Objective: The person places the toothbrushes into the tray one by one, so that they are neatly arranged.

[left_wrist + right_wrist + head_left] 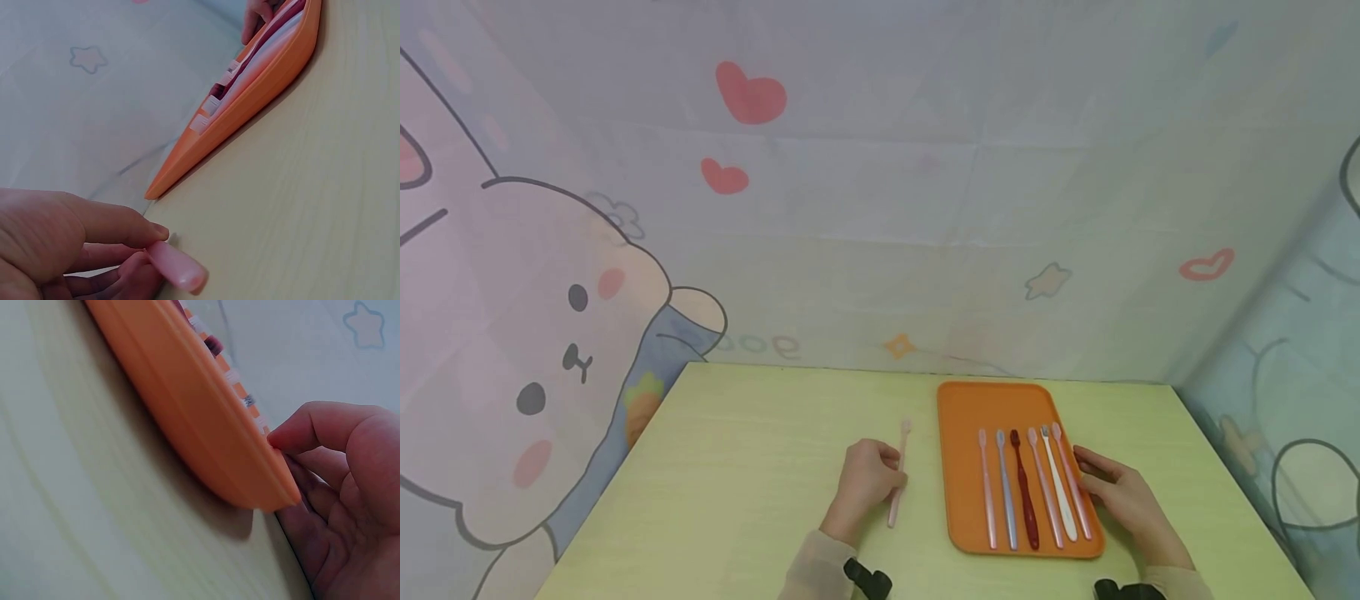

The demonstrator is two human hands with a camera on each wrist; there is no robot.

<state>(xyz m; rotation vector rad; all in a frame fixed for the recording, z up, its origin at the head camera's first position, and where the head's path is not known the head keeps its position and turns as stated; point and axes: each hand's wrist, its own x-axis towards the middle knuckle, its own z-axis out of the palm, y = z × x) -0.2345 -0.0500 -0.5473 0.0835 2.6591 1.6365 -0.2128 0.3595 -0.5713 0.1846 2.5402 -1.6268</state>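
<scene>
My left hand (870, 478) pinches a pale pink toothbrush (902, 465) over the table, left of the orange tray. In the left wrist view the rounded pink handle end (181, 269) sticks out past the thumb and finger. The orange tray (958, 517) holds a row of several toothbrushes, among them a blue one (1007, 492), a dark red one (1024, 492) and a white one (1060, 487); the others are pink. At the tray's right side my right hand (1123, 496) holds the rim, its lower fingers partly hidden in the right wrist view.
The pale yellow table (737, 467) extends on both sides of the tray. Behind it hangs a cloth backdrop (880, 208) with hearts and a large cartoon rabbit. Black wrist straps (868, 579) show at the lower edge.
</scene>
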